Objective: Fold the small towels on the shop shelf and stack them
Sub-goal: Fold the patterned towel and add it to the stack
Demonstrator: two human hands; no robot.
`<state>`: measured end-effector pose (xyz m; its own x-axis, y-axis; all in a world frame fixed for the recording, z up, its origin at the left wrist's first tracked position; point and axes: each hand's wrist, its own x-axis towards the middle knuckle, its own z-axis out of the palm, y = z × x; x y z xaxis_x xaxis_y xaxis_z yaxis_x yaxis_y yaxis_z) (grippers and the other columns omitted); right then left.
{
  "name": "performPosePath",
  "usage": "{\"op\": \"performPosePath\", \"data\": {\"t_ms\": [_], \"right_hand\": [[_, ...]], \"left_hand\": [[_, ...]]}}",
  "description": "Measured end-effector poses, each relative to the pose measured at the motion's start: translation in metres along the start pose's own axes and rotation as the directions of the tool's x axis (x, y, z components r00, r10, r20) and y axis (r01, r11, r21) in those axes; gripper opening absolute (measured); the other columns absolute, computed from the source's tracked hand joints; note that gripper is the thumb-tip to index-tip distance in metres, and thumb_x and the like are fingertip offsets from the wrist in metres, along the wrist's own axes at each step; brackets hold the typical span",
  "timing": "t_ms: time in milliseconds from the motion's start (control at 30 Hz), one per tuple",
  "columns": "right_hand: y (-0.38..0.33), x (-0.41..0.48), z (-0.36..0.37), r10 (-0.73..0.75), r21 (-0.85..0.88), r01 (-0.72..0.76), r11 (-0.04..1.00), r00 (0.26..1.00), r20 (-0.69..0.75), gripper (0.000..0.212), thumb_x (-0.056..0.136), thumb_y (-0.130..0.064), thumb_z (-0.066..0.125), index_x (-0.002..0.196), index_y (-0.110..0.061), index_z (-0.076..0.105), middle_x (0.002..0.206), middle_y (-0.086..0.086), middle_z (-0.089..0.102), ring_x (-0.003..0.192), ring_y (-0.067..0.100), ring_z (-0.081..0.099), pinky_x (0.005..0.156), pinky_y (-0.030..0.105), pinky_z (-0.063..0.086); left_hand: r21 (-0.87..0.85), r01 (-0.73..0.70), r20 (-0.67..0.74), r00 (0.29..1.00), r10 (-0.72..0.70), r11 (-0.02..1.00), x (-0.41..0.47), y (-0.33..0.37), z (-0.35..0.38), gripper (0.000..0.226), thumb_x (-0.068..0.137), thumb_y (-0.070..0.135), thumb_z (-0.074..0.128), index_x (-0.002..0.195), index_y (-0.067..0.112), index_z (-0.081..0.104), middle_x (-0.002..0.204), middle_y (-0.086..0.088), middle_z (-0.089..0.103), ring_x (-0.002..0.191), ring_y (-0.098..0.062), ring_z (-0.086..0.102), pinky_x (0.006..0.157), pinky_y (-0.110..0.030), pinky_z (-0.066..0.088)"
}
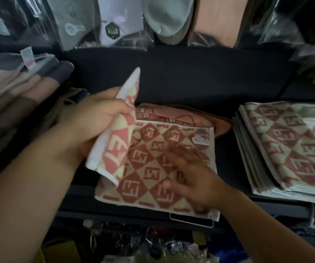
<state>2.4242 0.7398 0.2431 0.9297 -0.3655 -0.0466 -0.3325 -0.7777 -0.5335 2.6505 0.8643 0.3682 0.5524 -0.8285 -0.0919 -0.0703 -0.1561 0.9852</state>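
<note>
Left of the folded towel stack (285,143) lies the checked towel (147,162), whose raised edge the left hand (99,118), pinching it, should draw squarely toward that stack while the right hand (196,177) pins the cloth with spread fingers.

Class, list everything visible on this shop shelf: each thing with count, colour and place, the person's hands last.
Diamond-patterned small towel: one, red and cream, shelf centre, left edge lifted.
Stack of folded diamond-patterned towels: one stack, several towels, red and cream, at right, apart.
Pink towel with outline drawings: one, pink, behind the centre towel.
Pile of folded cloths: one pile, grey and beige, far left.
Plastic-wrapped garments: several, white, grey, peach, along the back.
Flat shelf: one, black, beneath the towels.
Packaged goods: blurred, count unclear, below the shelf.
Left hand: one, grips the towel's lifted edge.
Right hand: one, blurred, fingers spread flat on the towel.
</note>
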Motion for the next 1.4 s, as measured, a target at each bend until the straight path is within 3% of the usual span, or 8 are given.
{"op": "performPosePath", "data": {"t_ms": [100,300,600,833,1000,1133,1300,1400], "right_hand": [[0.004,-0.015,-0.013,0.314,0.701,-0.046,0.712,0.913,-0.260,0.066,0.083,-0.084,0.039,0.140,-0.053,0.047,0.146,-0.020,0.051,0.135,0.000,0.047,0.113,0.039,0.043],[0.020,-0.027,-0.025,0.544,0.853,-0.005,0.523,0.772,-0.329,0.029,0.096,-0.058,0.044,0.101,-0.052,0.072,0.110,-0.002,0.076,0.105,0.014,0.071,0.093,0.039,0.055],[0.024,-0.020,-0.029,0.611,0.837,-0.126,0.532,0.741,-0.277,0.011,0.091,-0.024,0.074,0.094,-0.033,0.071,0.083,-0.008,0.077,0.079,0.008,0.074,0.070,0.029,0.060],[0.025,-0.019,-0.034,0.675,0.837,-0.184,0.515,0.688,-0.265,0.016,0.092,-0.017,0.072,0.108,-0.021,0.073,0.088,-0.001,0.076,0.073,0.013,0.075,0.067,0.037,0.064],[0.030,-0.024,-0.037,0.687,0.808,-0.193,0.557,0.653,-0.319,0.024,0.094,-0.018,0.067,0.116,-0.027,0.063,0.088,0.005,0.073,0.072,0.016,0.073,0.063,0.037,0.063],[0.031,-0.029,-0.035,0.660,0.721,-0.252,0.645,0.659,-0.360,0.013,0.097,-0.013,0.060,0.099,-0.025,0.064,0.086,0.008,0.069,0.077,0.026,0.070,0.066,0.047,0.062],[0.035,-0.034,-0.033,0.585,0.483,-0.407,0.775,0.751,-0.306,0.007,0.096,-0.015,0.064,0.098,-0.022,0.066,0.087,-0.012,0.060,0.075,0.004,0.060,0.052,0.015,0.046],[0.028,-0.036,-0.034,0.523,0.248,-0.465,0.850,0.801,-0.291,0.016,0.092,-0.027,0.069,0.105,-0.019,0.065,0.102,-0.003,0.059,0.078,0.009,0.060,0.062,0.022,0.051]], "left_hand": [[0.104,-0.108,0.054,0.993,0.103,0.989,-0.010,0.002,0.059,0.033,0.084,0.008,0.065,0.108,0.028,0.074,0.081,0.003,0.072,0.075,-0.010,0.067,0.073,-0.027,0.054],[0.303,-0.106,0.230,0.972,0.035,0.947,0.003,-0.034,0.144,0.037,0.091,0.005,0.053,0.118,0.030,0.057,0.089,0.011,0.063,0.078,0.000,0.061,0.065,-0.018,0.047],[0.352,-0.026,0.477,0.865,-0.156,0.936,-0.002,-0.058,0.164,0.056,0.100,0.023,0.054,0.151,0.037,0.034,0.133,0.019,0.053,0.124,-0.003,0.051,0.097,-0.014,0.040],[0.569,-0.198,0.122,0.980,0.156,0.798,-0.006,-0.062,0.114,0.039,0.102,0.037,0.049,0.141,0.034,0.051,0.110,0.013,0.062,0.095,-0.010,0.064,0.087,-0.032,0.053],[0.911,-0.171,0.145,0.985,0.098,0.376,0.008,-0.085,0.082,0.065,0.099,0.058,0.035,0.157,0.032,0.024,0.165,0.003,0.021,0.151,-0.022,0.017,0.123,-0.045,0.019],[0.930,-0.207,0.231,0.972,-0.043,0.304,0.010,-0.107,0.082,0.074,0.097,0.066,0.025,0.160,0.035,0.000,0.169,0.005,-0.010,0.155,-0.019,-0.012,0.125,-0.047,-0.003],[0.944,-0.231,0.259,0.961,-0.097,0.234,0.013,-0.116,0.082,0.102,0.072,0.086,0.004,0.157,0.034,-0.018,0.165,0.003,-0.028,0.151,-0.018,-0.026,0.124,-0.048,-0.010],[0.946,-0.245,0.278,0.949,-0.147,0.211,0.014,-0.117,0.081,0.123,0.059,0.103,0.009,0.155,0.033,-0.024,0.160,0.003,-0.036,0.148,-0.019,-0.033,0.123,-0.051,-0.011]]}}
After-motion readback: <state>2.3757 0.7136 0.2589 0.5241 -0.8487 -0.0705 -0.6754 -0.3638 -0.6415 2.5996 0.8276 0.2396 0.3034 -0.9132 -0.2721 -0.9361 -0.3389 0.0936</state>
